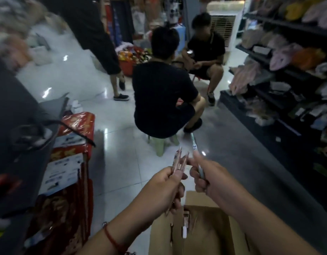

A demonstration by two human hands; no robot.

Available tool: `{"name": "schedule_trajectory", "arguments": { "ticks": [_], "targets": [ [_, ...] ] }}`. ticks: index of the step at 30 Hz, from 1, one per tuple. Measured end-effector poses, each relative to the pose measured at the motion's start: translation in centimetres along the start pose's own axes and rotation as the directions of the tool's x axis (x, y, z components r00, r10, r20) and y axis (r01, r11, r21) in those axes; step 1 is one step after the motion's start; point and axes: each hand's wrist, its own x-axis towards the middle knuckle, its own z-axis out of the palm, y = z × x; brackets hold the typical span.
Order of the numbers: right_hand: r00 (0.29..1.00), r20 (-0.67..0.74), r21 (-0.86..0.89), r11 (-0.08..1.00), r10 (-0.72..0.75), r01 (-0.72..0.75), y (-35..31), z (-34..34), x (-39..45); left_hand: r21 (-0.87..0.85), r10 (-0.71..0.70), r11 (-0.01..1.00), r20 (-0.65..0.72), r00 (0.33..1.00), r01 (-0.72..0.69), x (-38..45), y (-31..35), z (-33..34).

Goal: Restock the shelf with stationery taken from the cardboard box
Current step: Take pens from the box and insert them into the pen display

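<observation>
Left hand point(166, 183): fingers gripping blurred pinkish pens point(179, 162), frame centre.
Right hand point(208, 179): fingers pinching one pen point(195, 144).
Box point(201, 234): lying open, cut off at bottom edge.

Landmark: open cardboard box point(199, 232) on the floor. Straight beyond it, bare tile point(126, 162), then a person squatting on a green stool point(161, 144) blocks the aisle. Left of box, stacked red cartons point(72, 144) stand close. Right of box, a dark shelf unit point(280, 100) walls that side. Both hands hang above the box's far edge, holding pens.
</observation>
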Motion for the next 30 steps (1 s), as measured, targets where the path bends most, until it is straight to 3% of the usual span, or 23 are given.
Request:
{"name": "schedule_trajectory", "arguments": {
  "ticks": [2, 5, 9, 11, 14, 18, 22, 25, 27, 30],
  "targets": [
    [0.998, 0.025, -0.042, 0.998, 0.052, -0.051, 0.1, 0.6, -0.3, -0.086, -0.007, 0.996, -0.095, 0.995, -0.001, -1.9, -0.7, -1.0],
    [0.979, 0.171, -0.098, 0.991, 0.108, -0.092, 0.3, 1.5, -1.1, -0.182, -0.018, 0.983, -0.241, 0.970, -0.027, -4.9, -2.3, -2.3],
    [0.889, 0.400, -0.047, 0.973, 0.224, -0.224, 0.7, 3.3, -2.0, -0.383, -0.118, 0.923, -0.379, 0.918, -0.040, -10.0, -4.2, -3.3],
    [0.843, 0.475, -0.076, 0.966, 0.252, -0.246, 1.2, 5.1, -2.5, -0.397, -0.145, 0.916, -0.447, 0.883, -0.050, -13.0, -5.2, -3.7],
    [0.785, 0.547, -0.180, 0.956, 0.292, -0.231, 2.2, 9.5, -3.9, -0.285, -0.169, 0.958, -0.551, 0.817, 0.006, -18.1, -6.9, -4.9],
    [0.700, 0.638, -0.307, 0.940, 0.322, -0.152, 3.7, 16.4, -6.1, 0.118, -0.031, 0.977, -0.750, 0.661, 0.180, -25.7, -8.5, -7.2],
    [0.644, 0.737, -0.402, 0.899, 0.205, 0.175, 4.9, 24.4, -9.7, 0.287, 0.072, 0.897, -0.845, 0.529, 0.337, -34.1, -10.6, -10.2],
    [0.546, 0.830, -0.369, 0.847, 0.116, 0.382, 6.0, 31.5, -13.3, 0.384, 0.118, 0.748, -0.880, 0.460, 0.542, -40.7, -12.5, -13.4],
    [0.468, 0.879, -0.323, 0.836, 0.092, 0.444, 7.1, 36.9, -15.7, 0.419, 0.190, 0.659, -0.896, 0.401, 0.625, -45.4, -13.8, -16.0],
    [0.367, 0.925, -0.252, 0.881, 0.098, 0.400, 9.5, 45.9, -19.7, 0.432, 0.287, 0.599, -0.902, 0.322, 0.674, -53.3, -16.4, -20.4]
  ]
}}
